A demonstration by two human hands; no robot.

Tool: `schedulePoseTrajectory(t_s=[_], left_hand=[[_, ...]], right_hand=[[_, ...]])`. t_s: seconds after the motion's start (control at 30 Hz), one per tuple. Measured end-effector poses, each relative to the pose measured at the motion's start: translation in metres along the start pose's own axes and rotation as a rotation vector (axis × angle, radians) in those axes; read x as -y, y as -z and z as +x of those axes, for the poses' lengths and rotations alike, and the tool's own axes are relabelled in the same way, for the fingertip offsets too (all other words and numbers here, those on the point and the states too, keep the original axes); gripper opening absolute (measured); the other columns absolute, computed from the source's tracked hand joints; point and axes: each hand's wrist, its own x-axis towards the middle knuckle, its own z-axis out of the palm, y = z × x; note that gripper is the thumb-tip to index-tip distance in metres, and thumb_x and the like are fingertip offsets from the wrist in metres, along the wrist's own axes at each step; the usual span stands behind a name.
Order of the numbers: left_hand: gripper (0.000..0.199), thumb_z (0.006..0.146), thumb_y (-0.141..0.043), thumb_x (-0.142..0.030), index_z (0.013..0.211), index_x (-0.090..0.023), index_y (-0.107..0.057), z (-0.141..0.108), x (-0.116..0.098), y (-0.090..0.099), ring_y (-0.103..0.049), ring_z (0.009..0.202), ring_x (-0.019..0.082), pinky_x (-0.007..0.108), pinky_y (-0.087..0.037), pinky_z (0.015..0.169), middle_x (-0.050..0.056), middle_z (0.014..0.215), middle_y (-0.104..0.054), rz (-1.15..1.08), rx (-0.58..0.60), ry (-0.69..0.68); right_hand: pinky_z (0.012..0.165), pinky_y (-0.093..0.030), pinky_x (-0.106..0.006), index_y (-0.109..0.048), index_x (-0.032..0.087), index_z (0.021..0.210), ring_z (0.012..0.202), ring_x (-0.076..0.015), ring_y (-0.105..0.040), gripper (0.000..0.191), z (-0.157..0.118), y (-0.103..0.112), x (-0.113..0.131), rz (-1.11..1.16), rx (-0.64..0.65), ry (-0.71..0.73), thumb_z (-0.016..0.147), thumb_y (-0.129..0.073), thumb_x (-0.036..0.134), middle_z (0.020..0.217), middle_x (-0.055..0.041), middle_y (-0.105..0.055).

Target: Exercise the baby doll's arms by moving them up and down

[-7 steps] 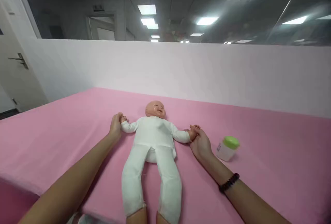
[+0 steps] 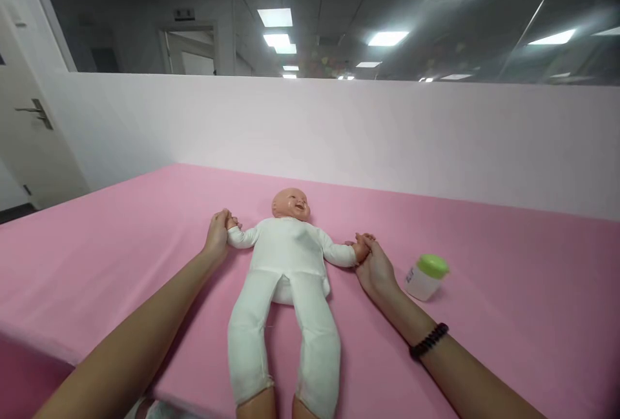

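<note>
A baby doll (image 2: 290, 245) in white clothes lies on its back on the pink sheet (image 2: 121, 232), its arms spread out to both sides and its legs toward me. My left hand (image 2: 217, 230) is closed around the doll's hand on the left side. On the right side, my right hand (image 2: 376, 269) grips the doll's other hand, whose small fingers show above mine. A black coiled band circles my right wrist.
Right of my right hand, a clear container with a green lid (image 2: 426, 277) rests tilted on the sheet. Behind the bed stands a white wall (image 2: 339, 128) with a dark window above it. A door (image 2: 36, 115) is at the far left.
</note>
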Motion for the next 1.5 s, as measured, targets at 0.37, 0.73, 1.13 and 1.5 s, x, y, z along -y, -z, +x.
schedulePoseTrajectory(t_s=[0.37,0.73,1.13,1.5], left_hand=[[0.017,0.071,-0.058,-0.035,0.072,-0.021,-0.048,0.0038,0.0009,0.0057,-0.061,0.065,0.014,0.026,-0.05,0.062,-0.002,0.068,-0.055,-0.018,-0.062,0.088],[0.028,0.075,-0.062,-0.045,0.073,-0.021,-0.048,-0.0022,-0.0049,0.0008,-0.057,0.061,0.013,0.026,-0.05,0.059,-0.003,0.068,-0.053,0.05,0.029,0.041],[0.018,0.069,-0.062,-0.035,0.075,-0.021,-0.051,0.0014,-0.0016,0.0055,-0.061,0.064,0.015,0.027,-0.051,0.062,-0.002,0.069,-0.057,-0.026,-0.034,0.074],[0.023,0.073,-0.06,-0.042,0.074,-0.022,-0.049,0.005,0.0006,0.0083,-0.06,0.061,0.014,0.027,-0.051,0.061,-0.002,0.068,-0.056,0.05,-0.037,0.035]], right_hand=[[0.059,-0.056,-0.028,-0.058,0.017,0.089,0.069,-0.0145,-0.064,0.014,0.0001,0.0005,0.0024,0.031,-0.024,-0.028,0.086,-0.045,0.013,0.088,0.0003,-0.065],[0.058,-0.055,-0.023,-0.057,0.02,0.081,0.068,-0.0112,-0.063,0.006,-0.004,-0.0035,0.0029,0.025,-0.04,-0.015,0.084,-0.057,0.014,0.085,0.0043,-0.063],[0.058,-0.056,-0.028,-0.056,0.02,0.085,0.072,-0.0152,-0.065,0.009,0.0029,0.0037,0.0004,0.03,-0.017,-0.043,0.082,-0.05,0.014,0.093,0.002,-0.064],[0.061,-0.056,-0.028,-0.054,0.021,0.083,0.074,-0.0154,-0.064,0.009,0.0046,0.0036,0.0001,0.036,-0.026,-0.037,0.077,-0.054,0.015,0.092,0.0022,-0.063]])
